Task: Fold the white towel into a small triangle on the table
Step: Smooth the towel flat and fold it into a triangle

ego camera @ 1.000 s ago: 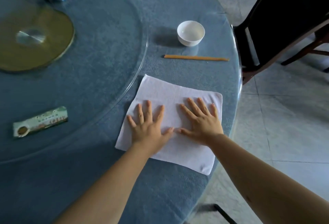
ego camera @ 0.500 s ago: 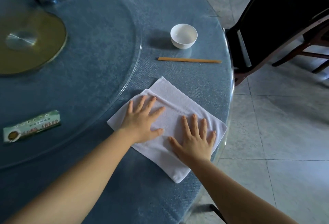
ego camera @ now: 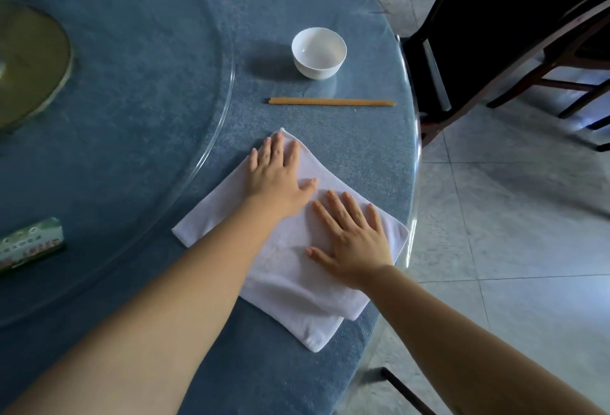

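The white towel lies flat as a folded square, turned like a diamond, near the right rim of the round blue table. My left hand presses flat on its far corner, fingers stretched out. My right hand lies flat on the towel's right part, fingers spread, close to the table's rim. Neither hand grips the cloth. My forearms cover part of the towel's middle and left side.
A white bowl and a pair of wooden chopsticks lie beyond the towel. A glass turntable covers the table's left, with a green packet on it. A dark chair stands at the right over tiled floor.
The towel has turned from a level square to a diamond. My left hand slid up to its far corner, and my right hand shifted toward the right corner.
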